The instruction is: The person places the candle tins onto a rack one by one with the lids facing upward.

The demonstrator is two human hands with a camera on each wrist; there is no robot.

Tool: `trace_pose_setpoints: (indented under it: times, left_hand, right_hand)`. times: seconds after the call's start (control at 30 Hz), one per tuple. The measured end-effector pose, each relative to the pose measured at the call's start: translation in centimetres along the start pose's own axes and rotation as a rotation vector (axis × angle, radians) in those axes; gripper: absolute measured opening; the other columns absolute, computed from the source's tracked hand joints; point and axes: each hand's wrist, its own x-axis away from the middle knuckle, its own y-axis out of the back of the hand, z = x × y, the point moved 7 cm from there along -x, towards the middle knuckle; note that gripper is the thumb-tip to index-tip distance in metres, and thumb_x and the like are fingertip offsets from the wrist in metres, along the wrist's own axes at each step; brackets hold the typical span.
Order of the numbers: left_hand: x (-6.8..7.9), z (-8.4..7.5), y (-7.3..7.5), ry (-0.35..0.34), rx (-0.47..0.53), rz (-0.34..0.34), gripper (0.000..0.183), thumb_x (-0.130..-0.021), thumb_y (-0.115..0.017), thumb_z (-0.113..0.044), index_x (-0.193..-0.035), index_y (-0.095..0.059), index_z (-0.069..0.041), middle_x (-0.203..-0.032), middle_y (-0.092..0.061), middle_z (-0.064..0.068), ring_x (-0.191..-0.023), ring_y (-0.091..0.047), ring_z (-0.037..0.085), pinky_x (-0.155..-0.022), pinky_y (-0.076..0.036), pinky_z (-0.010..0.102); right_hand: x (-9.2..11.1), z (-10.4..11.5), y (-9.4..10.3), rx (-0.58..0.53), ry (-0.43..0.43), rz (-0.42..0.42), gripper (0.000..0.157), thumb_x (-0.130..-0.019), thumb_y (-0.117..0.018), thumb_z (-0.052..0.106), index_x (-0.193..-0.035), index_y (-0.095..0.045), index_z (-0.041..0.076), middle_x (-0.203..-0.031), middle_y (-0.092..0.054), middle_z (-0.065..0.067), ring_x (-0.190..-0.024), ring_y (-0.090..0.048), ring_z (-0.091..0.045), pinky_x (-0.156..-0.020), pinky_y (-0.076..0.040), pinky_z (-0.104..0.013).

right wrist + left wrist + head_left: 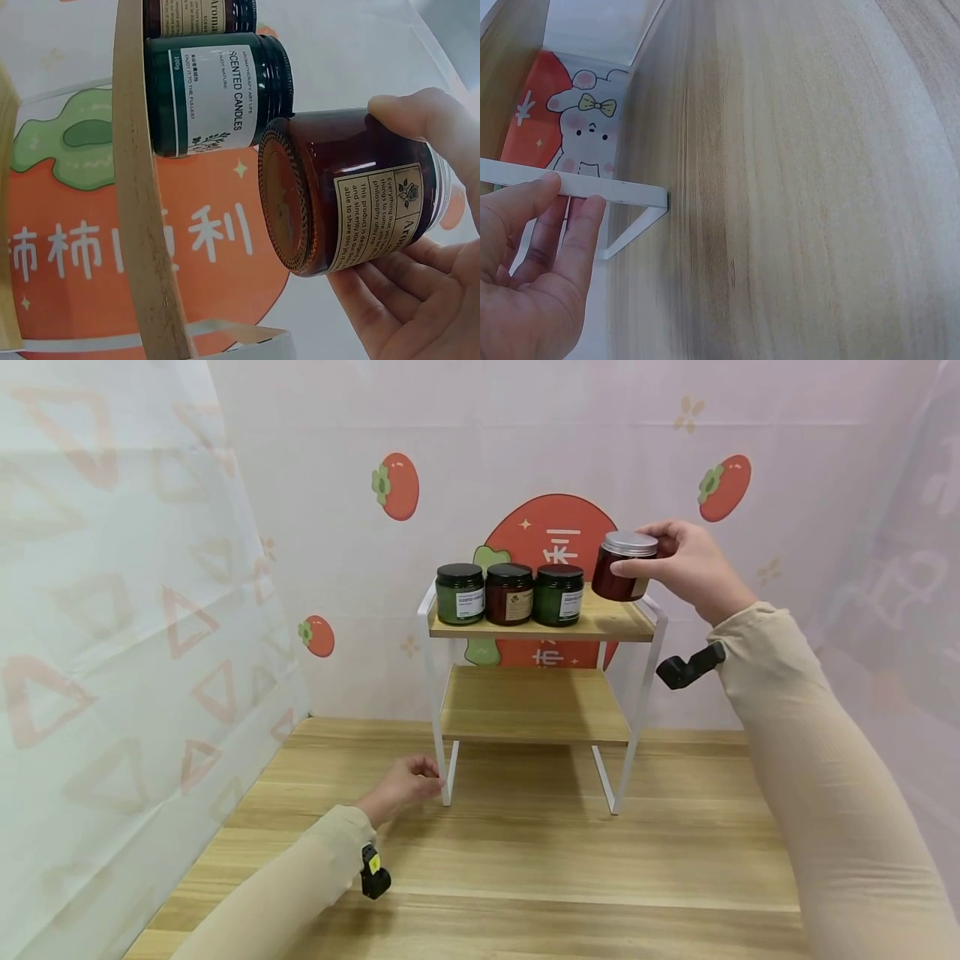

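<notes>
My right hand (688,568) grips a dark red candle jar (621,578) with a silver lid, thumb on one side and fingers on the other. In the right wrist view this candle jar (352,195) hangs above the shelf top, its ribbed base clear of the board. To its left on the top board stand a green candle jar (558,597), a dark red one (509,597) and another green one (460,597), all with black lids. Low on the left, my left hand (405,787) pinches the white front leg (607,186) of the shelf between thumb and fingers.
The two-tier shelf (536,702) has wooden boards and a white frame. It stands on a wood-grain table (570,877). Behind hangs a pale cloth (330,502) printed with persimmons, and a cloth with triangles (135,610) hangs along the left.
</notes>
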Motion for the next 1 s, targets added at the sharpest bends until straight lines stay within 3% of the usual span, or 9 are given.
trace_pose_setpoints:
  times: [0.3, 0.63, 0.83, 1.0]
  left_hand:
    - [0.2, -0.3, -0.1, -0.020, -0.001, 0.008, 0.017, -0.088, -0.064, 0.002, -0.100, -0.053, 0.007, -0.086, -0.055, 0.004, -0.078, -0.060, 0.014, -0.079, -0.058, 0.034]
    - [0.4, -0.5, -0.2, -0.028, 0.001, 0.015, 0.016, -0.088, -0.065, 0.002, -0.100, -0.054, 0.006, -0.086, -0.055, 0.005, -0.078, -0.059, 0.014, -0.080, -0.058, 0.036]
    - [0.3, -0.5, -0.1, -0.029, -0.001, 0.005, 0.016, -0.087, -0.065, 0.004, -0.098, -0.055, 0.006, -0.085, -0.054, 0.004, -0.077, -0.058, 0.014, -0.076, -0.057, 0.030]
    - [0.5, -0.7, -0.2, -0.032, -0.012, 0.013, 0.016, -0.088, -0.065, 0.002, -0.099, -0.054, 0.005, -0.086, -0.055, 0.004, -0.077, -0.058, 0.014, -0.077, -0.057, 0.032]
  right_hand:
    - [-0.6, -0.5, -0.4, 0.108, -0.031, 0.037, 0.069, -0.082, -0.077, 0.031, -0.137, -0.045, 0.004, -0.108, -0.060, 0.007, -0.098, -0.056, -0.006, -0.080, -0.045, -0.011]
    - [-0.9, -1.4, -0.9, 0.156, -0.029, 0.065, 0.069, -0.082, -0.077, 0.031, -0.136, -0.044, 0.002, -0.105, -0.060, 0.006, -0.092, -0.057, -0.004, -0.079, -0.045, -0.013]
    - [-1.0, -1.7, -1.3, 0.194, -0.044, 0.094, 0.067, -0.083, -0.076, 0.033, -0.134, -0.046, 0.001, -0.104, -0.061, 0.006, -0.090, -0.057, -0.004, -0.084, -0.044, -0.022]
    - [-0.8, -1.8, -1.6, 0.209, -0.050, 0.110, 0.067, -0.084, -0.075, 0.034, -0.134, -0.045, 0.001, -0.111, -0.060, 0.000, -0.093, -0.056, -0.006, -0.088, -0.042, -0.024]
